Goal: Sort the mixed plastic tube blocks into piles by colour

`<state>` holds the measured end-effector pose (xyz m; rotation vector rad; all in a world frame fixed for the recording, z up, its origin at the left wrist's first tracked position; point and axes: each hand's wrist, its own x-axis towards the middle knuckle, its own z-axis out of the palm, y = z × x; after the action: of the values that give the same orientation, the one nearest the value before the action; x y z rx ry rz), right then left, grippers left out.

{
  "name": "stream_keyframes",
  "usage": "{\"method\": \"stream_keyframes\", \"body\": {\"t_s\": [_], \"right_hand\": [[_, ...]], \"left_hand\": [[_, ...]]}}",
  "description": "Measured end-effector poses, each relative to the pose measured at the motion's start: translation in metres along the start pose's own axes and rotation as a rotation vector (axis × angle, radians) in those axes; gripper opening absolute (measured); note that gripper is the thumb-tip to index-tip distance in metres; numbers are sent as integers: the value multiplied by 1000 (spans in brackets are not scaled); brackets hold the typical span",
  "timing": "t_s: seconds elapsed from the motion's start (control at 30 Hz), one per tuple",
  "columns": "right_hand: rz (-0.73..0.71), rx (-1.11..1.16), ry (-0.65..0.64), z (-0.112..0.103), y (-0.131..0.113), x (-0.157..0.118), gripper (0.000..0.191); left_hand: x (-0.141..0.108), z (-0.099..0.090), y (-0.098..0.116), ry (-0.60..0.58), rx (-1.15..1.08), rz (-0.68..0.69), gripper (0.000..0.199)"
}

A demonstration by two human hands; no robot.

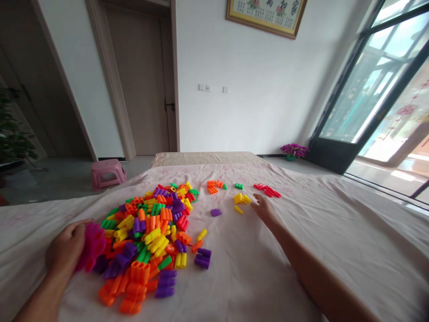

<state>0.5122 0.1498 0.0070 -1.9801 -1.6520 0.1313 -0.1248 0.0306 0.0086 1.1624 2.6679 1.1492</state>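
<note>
My left hand (65, 250) is closed round a bright pink, knobbly piece (91, 247) at the left edge of a large pile of plastic pieces (156, 223) in orange, yellow, green, purple and red. Farther right, my right hand (263, 206) reaches over the cloth, its fingertips just beside several yellow pieces (241, 198); whether it touches or holds one is too small to tell. Red pieces (267, 190) lie beyond that hand. Small groups of orange pieces (214, 186) and green pieces (239, 186) sit farther back, with a purple piece (216, 212) nearer.
A pale, wrinkled cloth (254, 277) covers the broad surface. Behind it stand a pink stool (107, 173) at the left and magenta flowers (295, 150) at the right. A plant (13, 129) is at the far left; a glass door (372, 85) is at the right.
</note>
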Motion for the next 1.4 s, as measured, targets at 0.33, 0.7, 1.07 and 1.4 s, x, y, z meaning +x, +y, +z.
{"method": "stream_keyframes", "body": {"t_s": [0.33, 0.7, 1.07, 1.4], "right_hand": [[-24, -367, -39, -15, -1, -59, 42], [-16, -394, 8, -15, -1, -56, 38], [1, -373, 29, -15, -2, -57, 36], [-11, -399, 44, -14, -6, -61, 35]], "left_hand": [[-18, 3, 21, -130, -148, -2, 41], [-40, 11, 45, -108, -354, -1, 44], [-48, 20, 59, -131, -436, 87, 43], [-47, 22, 54, -163, -441, 97, 47]]}}
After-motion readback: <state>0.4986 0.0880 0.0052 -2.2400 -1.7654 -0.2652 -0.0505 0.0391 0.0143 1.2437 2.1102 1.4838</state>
